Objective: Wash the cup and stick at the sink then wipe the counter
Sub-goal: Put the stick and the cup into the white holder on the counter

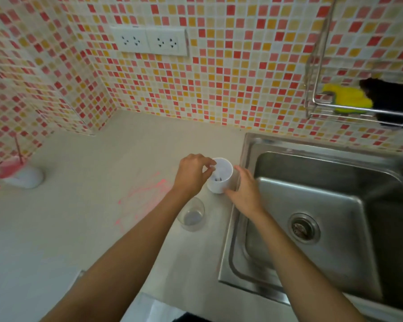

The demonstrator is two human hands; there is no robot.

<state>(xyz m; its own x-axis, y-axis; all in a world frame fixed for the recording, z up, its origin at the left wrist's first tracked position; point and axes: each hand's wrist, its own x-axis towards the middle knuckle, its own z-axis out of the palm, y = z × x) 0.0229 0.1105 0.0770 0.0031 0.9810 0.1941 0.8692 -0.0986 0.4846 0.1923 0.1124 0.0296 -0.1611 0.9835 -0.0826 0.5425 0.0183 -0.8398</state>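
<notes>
My left hand [192, 174] hangs over the rim of the white cup [219, 175], thumb and forefinger pinched together at the mouth; whether they have hold of the stick I cannot tell, since only something dark and blurred shows down inside the cup. My right hand [245, 190] lies against the cup's right side, fingers spread and flat, touching the wall rather than wrapped round it. The cup stands upright on the pale counter [91, 228], just beside the left edge of the steel sink [335, 205]. Right under my left wrist sits a clear glass [192, 216], tilted a little, close to the cup and partly hidden by my forearm. To the left of the glass, a pink smear [140, 196] is spread over the counter. Far off in the left corner rests a white dish with pink in it [21, 174], a thin pink rod rising from it against the mosaic tiles. On the wall above are two white sockets [149, 41]. To the upper right, a wire rack [349, 108] holds a yellow sponge [348, 98] beside something black. The sink drain [303, 227] is uncovered.
</notes>
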